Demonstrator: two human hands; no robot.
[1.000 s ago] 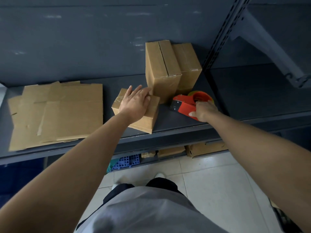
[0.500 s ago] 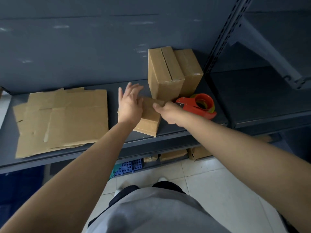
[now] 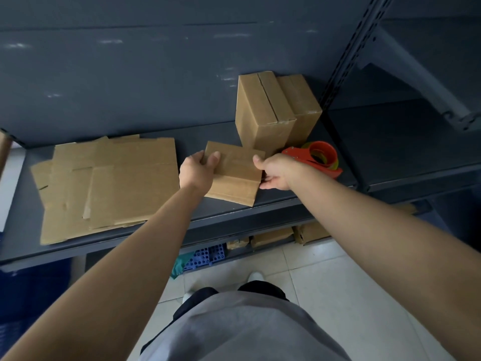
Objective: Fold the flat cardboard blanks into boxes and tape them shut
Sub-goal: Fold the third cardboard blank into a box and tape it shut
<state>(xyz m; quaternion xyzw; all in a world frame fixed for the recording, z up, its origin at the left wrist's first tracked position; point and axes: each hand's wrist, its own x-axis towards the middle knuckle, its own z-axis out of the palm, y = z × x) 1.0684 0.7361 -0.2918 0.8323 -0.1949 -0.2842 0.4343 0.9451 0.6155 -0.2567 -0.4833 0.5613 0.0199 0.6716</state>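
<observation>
A small taped cardboard box (image 3: 235,173) lies on the dark shelf (image 3: 273,201) in the middle. My left hand (image 3: 197,170) grips its left end, thumb on top. On the box's right end my right hand (image 3: 276,171) holds it, fingers under the side. A stack of flat cardboard blanks (image 3: 109,186) lies at the left of the shelf. Two finished boxes (image 3: 276,110) stand upright at the back. The red tape dispenser (image 3: 317,157) rests on the shelf behind my right hand, untouched.
A perforated shelf upright (image 3: 348,58) rises at the right, with a further shelf bay beyond it. Below the shelf are more cardboard boxes (image 3: 273,237) and a blue plastic crate (image 3: 205,256). White floor tiles and my feet are beneath.
My right hand let go of the tape dispenser and moved left onto the small box. My left hand shifted from flat on top to gripping the box's left end.
</observation>
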